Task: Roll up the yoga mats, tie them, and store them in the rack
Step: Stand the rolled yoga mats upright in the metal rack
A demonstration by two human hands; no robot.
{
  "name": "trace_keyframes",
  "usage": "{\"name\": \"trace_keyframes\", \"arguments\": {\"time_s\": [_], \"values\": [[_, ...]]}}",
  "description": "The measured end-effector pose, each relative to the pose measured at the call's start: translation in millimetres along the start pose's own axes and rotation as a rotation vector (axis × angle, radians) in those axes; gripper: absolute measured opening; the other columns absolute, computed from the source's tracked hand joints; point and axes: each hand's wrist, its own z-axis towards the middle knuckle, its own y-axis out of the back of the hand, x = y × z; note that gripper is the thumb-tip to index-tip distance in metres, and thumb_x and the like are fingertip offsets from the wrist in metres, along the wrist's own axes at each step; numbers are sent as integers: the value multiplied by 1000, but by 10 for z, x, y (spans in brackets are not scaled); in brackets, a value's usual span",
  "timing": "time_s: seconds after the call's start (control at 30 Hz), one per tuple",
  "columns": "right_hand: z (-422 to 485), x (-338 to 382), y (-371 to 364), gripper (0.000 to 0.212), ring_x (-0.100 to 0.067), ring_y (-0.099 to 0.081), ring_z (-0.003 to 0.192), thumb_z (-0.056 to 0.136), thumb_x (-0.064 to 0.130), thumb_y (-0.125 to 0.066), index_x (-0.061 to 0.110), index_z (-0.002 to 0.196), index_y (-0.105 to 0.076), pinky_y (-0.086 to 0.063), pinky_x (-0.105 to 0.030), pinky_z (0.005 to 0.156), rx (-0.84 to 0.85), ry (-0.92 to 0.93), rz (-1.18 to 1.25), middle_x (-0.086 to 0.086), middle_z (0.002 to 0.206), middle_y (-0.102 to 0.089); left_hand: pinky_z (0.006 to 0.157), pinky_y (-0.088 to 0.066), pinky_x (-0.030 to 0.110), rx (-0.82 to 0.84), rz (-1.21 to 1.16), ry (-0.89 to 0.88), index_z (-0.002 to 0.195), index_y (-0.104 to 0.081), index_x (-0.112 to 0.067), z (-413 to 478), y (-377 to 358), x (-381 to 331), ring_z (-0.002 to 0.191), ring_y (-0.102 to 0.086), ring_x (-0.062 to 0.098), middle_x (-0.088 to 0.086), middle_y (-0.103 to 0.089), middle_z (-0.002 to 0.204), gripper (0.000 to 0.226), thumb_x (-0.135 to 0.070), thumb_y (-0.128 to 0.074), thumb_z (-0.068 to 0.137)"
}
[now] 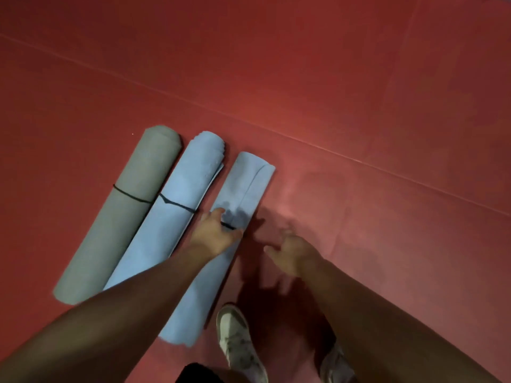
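Three rolled mats lie side by side on the red floor. The grey mat [121,214] on the left and the middle light blue mat [177,205] each have a black tie round them. My left hand [214,233] rests on the right-hand light blue mat [240,189] and pinches a black tie [228,225] against its middle. My right hand [290,251] hovers just right of that mat, blurred, fingers spread and holding nothing.
Red padded floor [359,106] with thin seam lines stretches all around. My two feet in white shoes [237,344] stand at the near end of the right-hand mat. No rack is in view.
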Motion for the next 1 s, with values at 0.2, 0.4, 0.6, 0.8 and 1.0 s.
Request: {"name": "trace_keyframes", "arguments": {"time_s": [0.2, 0.4, 0.6, 0.8, 1.0], "values": [[1742, -178, -531, 81, -32, -50, 132, 94, 66, -42, 2, 143, -39, -40, -40, 110, -116, 99, 85, -16, 145, -51, 111, -39, 43, -88, 113, 31, 148, -36, -16, 1593, -470, 567, 131, -46, 33, 14, -43, 142, 111, -74, -76, 63], [2676, -66, -938, 85, -29, -58, 124, 87, 72, -48, 5, 139, -48, -45, -34, 104, -145, 243, 428, -11, 138, -58, 96, -53, 38, 36, -206, -47, 128, -54, -28, 2197, -673, 986, 103, -68, 15, -5, -69, 117, 101, -79, -81, 45], [2465, -141, -1103, 108, -19, -67, 110, 55, 84, -60, 12, 136, -53, -55, -37, 98, -80, 259, 728, -4, 127, -66, 89, -57, 37, 40, -254, -130, 123, -60, -25, 1973, -781, 797, 98, -70, 13, -7, -72, 110, 99, -73, -88, 41], [2346, -210, -937, 50, -11, -67, 107, 76, 57, -75, 22, 108, -62, -53, -25, 91, -282, 365, 892, 12, 105, -68, 72, -53, 19, -66, -294, -224, 113, -63, -22, 1788, -793, 406, 90, -68, 7, -9, -71, 101, 62, -46, -90, 63], [1602, -24, 260, 81, -11, -61, 103, 73, 44, -85, 9, 130, -40, -48, -23, 84, -622, 489, 958, 3, 120, -58, 71, -51, 15, -152, -321, -487, 97, -59, -29, 1280, -1, -723, 84, -63, -3, -14, -67, 97, 43, -35, -90, 68]]}}
